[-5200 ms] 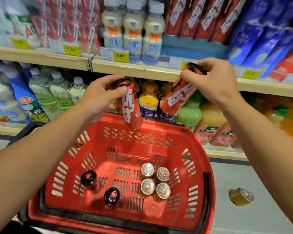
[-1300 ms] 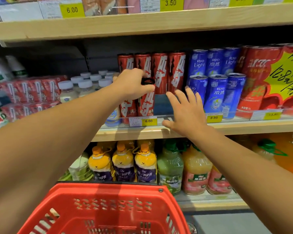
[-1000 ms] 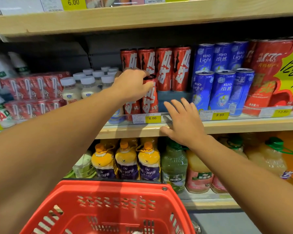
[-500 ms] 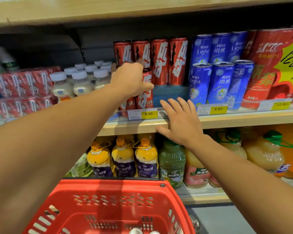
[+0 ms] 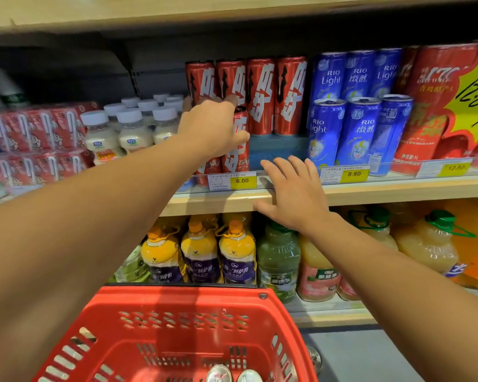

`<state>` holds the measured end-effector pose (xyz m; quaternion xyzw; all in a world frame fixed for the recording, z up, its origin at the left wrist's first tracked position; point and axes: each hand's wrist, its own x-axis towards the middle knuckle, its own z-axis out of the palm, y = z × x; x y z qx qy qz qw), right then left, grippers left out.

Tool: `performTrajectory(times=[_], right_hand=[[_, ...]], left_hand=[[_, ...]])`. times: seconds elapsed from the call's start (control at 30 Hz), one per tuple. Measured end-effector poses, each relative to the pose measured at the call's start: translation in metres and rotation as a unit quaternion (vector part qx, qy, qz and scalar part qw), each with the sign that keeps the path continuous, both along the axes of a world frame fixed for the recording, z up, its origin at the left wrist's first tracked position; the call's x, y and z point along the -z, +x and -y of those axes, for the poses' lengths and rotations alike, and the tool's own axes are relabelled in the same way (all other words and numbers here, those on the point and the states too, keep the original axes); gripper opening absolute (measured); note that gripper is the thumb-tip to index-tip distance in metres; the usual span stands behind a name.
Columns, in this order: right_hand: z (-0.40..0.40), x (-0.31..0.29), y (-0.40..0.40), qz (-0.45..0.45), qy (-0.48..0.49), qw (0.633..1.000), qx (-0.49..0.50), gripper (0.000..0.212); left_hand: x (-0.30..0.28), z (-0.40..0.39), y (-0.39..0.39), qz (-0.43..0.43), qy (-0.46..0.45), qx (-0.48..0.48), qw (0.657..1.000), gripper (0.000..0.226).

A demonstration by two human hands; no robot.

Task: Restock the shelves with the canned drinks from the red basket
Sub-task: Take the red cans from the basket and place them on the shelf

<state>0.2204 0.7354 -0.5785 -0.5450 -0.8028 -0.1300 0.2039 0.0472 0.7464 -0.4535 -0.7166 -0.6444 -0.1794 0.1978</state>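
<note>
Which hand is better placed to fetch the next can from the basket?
Right. The right hand is open and empty at the shelf edge, above the red basket; the left hand grips a red can.

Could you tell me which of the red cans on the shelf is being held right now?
The tall red can in the front row, gripped by the left hand; the four red cans standing behind it are untouched.

The left hand hides most of a red can.
</note>
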Motion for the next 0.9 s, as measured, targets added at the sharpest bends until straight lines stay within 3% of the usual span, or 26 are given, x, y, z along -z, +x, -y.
performTrajectory(times=[0.13,0.3,0.43,0.67,0.77,0.9], right_hand=[[0.003,-0.006,-0.001,0.004,-0.026,1.0,0.007,0.087],[0.024,-0.019,-0.01,-0.054,-0.028,0.998,-0.023,0.079],[0.049,-0.013,-0.02,-0.094,-0.012,0.993,-0.071,0.067],[0.107,0.041,-0.049,-0.121,-0.136,0.975,-0.128,0.06],[0.135,0.074,-0.066,-0.075,-0.196,0.964,-0.161,0.07],[0.163,0.11,-0.09,-0.035,-0.257,0.946,-0.194,0.067]], left_hand=[[0.002,0.006,-0.005,-0.017,-0.003,-0.006,1.0,0.076],[0.006,0.042,-0.015,-0.006,0.047,0.049,0.998,0.068],[0.038,0.083,-0.034,0.074,0.05,0.109,0.99,0.061],[0.131,0.153,-0.084,0.174,-0.078,0.085,0.978,0.056],[0.171,0.183,-0.111,0.171,-0.154,0.065,0.971,0.064],[0.21,0.217,-0.146,0.165,-0.245,0.038,0.955,0.066]])
